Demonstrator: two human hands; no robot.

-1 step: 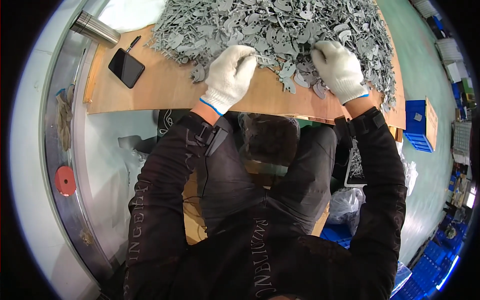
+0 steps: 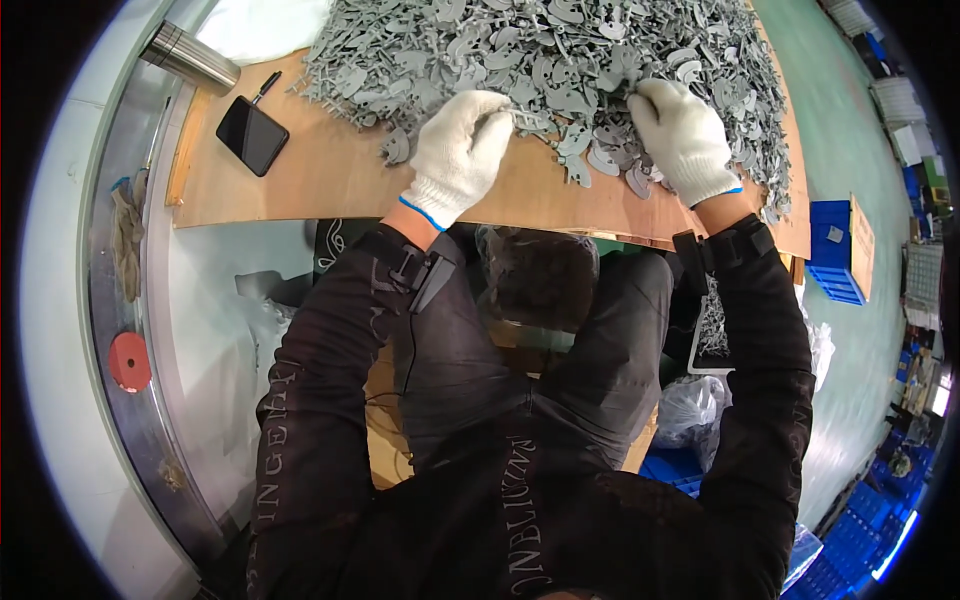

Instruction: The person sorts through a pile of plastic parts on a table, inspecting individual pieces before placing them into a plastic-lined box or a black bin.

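A big heap of small flat grey parts (image 2: 560,90), many curved with holes and some stick-like, covers the far side of the wooden table (image 2: 320,180). My left hand (image 2: 458,145), in a white knitted glove with a blue cuff edge, is closed at the heap's near edge. Thumb and forefinger pinch a small pale grey part (image 2: 524,118). To the right, my right hand (image 2: 685,140), gloved alike, has its curled fingertips down among the parts. Whatever it holds is hidden by the fingers and the heap. Several loose curved parts (image 2: 602,160) lie between the hands.
A phone (image 2: 252,136), a pen (image 2: 267,87) and a steel tumbler (image 2: 192,58) are at the table's left. White sheeting (image 2: 262,30) lies behind. Beside the table's right edge stands a blue crate (image 2: 838,250). A clear plastic bag (image 2: 692,410) sits below, by my right leg.
My right hand has shifted slightly to the right over the heap. My left hand stays where it was.
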